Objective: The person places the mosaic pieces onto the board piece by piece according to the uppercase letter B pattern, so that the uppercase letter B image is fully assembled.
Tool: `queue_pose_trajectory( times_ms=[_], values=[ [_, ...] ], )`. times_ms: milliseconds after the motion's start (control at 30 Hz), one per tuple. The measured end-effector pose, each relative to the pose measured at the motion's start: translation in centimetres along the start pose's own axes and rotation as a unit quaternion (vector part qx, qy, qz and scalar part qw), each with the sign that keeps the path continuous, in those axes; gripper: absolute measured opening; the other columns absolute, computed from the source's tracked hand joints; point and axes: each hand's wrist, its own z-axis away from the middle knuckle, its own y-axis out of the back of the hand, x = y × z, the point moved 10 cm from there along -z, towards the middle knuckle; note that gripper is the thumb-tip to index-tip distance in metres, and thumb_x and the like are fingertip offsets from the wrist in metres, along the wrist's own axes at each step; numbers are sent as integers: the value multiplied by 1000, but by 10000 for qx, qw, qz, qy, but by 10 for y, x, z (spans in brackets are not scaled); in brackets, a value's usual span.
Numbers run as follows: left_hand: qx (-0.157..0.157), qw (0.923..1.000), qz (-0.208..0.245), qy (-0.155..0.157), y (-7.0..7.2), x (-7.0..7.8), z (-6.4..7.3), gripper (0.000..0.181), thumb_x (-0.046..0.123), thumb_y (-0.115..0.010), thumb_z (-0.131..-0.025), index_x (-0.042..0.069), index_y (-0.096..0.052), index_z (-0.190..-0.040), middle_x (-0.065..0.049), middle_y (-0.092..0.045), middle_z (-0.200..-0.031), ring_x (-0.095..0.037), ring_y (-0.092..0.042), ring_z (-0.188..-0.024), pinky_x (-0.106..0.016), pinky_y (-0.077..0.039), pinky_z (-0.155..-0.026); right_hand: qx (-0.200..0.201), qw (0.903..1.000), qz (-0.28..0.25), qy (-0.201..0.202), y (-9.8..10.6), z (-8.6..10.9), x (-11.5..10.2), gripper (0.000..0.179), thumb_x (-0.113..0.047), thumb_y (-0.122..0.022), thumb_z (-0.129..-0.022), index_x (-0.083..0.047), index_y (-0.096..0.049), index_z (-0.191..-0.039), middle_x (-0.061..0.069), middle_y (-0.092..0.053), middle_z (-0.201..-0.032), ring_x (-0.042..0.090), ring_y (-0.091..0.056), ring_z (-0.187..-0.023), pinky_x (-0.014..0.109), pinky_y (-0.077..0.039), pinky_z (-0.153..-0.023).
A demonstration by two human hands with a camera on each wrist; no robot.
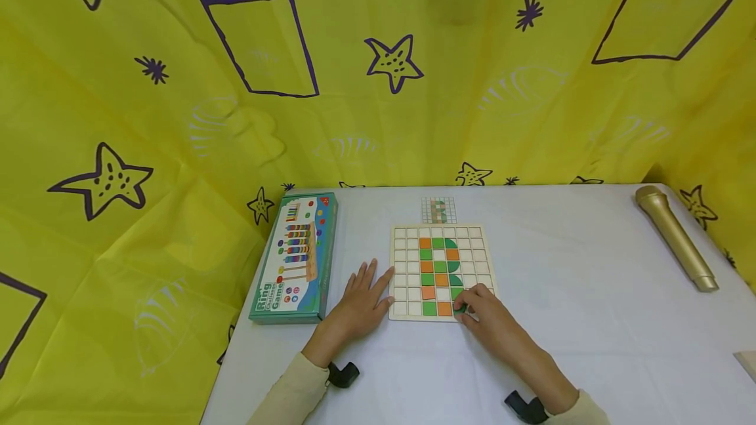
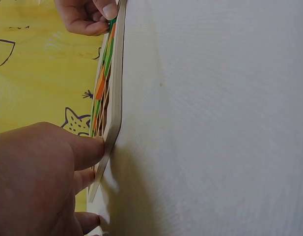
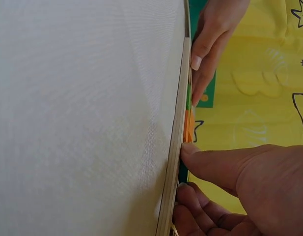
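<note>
A wooden grid board (image 1: 400, 284) lies on the white table, with orange, green and dark green rounded tiles (image 1: 451, 243) forming a letter-like pattern. My left hand (image 1: 359, 307) has its fingers spread at the board's left side. In the left wrist view, the left thumb (image 2: 90, 151) rests on the board's edge. Between thumb and fingers, my right hand (image 1: 490, 320) pinches a dark green tile (image 3: 183, 173) at the bottom row, just right of an orange square (image 1: 445, 308). Part of that tile is hidden by the fingers.
Behind the board lies a small pattern card (image 1: 438, 210) with a similar design. A green game box (image 1: 295, 258) is at the left, a gold microphone (image 1: 675, 238) at the far right. A yellow printed curtain (image 1: 354, 130) hangs behind the table.
</note>
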Motion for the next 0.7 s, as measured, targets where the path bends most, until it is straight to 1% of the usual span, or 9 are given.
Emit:
queue_pose_trajectory(
  times_ms=[233, 367, 500, 600, 700],
  values=[
    [32, 10000, 18, -47, 1, 1, 1, 61, 40, -45, -112, 19, -30, -168, -20, -13, -176, -42, -5, -163, -64, -11, -129, -131, 9999, -4, 3, 1, 0, 0, 18, 2, -74, -94, -15, -72, -101, -2, -57, -104, 15, -61, -96, 35, -57, -85],
    [7, 10000, -23, -26, 0, 0, 0, 62, 40, -44, -112, 20, -30, -168, -19, -12, -176, -42, -5, -163, -63, -11, -129, -190, 9997, 22, 178, 0, -2, -1, 22, 7, -68, -95, -15, -73, -100, -2, -58, -104, 12, -59, -92, 31, -56, -82],
    [-2, 10000, -34, -35, -1, -1, 0, 62, 41, -43, -112, 21, -29, -169, -19, -12, -177, -42, -4, -163, -63, -10, -129, -109, 9989, 61, 446, 1, -3, -4, 27, 11, -63, -93, -14, -73, -98, -1, -58, -103, 9, -57, -88, 27, -54, -78],
    [-3, 10000, 2, -45, 0, -1, 1, 62, 41, -43, -112, 21, -29, -169, -19, -11, -176, -42, -4, -163, -64, -10, -129, -29, 9980, 100, 618, 3, -3, -7, 28, 12, -63, -92, -13, -73, -97, -1, -59, -103, 9, -57, -87, 27, -54, -77],
    [-24, 10000, 21, -35, 0, 0, 1, 62, 41, -43, -112, 21, -28, -169, -19, -11, -177, -41, -3, -164, -63, -10, -129, -8, 9981, 244, 567, 4, -5, -9, 26, 10, -66, -91, -15, -74, -96, -3, -58, -103, 12, -58, -90, 30, -49, -82]
  ],
)
